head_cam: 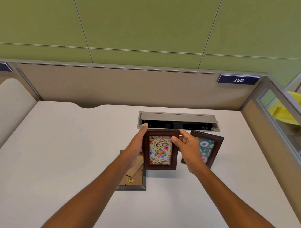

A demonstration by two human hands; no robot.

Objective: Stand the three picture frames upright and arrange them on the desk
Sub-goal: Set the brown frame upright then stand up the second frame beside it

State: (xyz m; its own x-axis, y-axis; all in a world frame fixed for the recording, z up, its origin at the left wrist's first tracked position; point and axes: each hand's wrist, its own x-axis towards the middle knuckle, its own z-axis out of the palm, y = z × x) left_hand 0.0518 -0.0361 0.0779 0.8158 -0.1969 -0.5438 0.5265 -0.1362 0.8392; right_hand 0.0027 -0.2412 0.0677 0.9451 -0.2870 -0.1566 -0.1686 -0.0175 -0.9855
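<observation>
A dark wood frame with a Happy Birthday picture (160, 151) stands upright at the middle of the white desk (70, 143). My left hand (137, 145) grips its left edge. My right hand (188, 150) holds its top right corner, thumb on the front. Behind my right hand a second dark wood frame with a donut picture (209, 146) stands upright, partly hidden. A third frame (133, 177) lies face down under my left wrist, its brown back and gold clasp showing.
An open grey cable hatch (179, 121) is set into the desk just behind the frames. Beige partition walls (112, 87) close the desk at the back and right. A number plate reading 250 (238, 79) sits on the back partition.
</observation>
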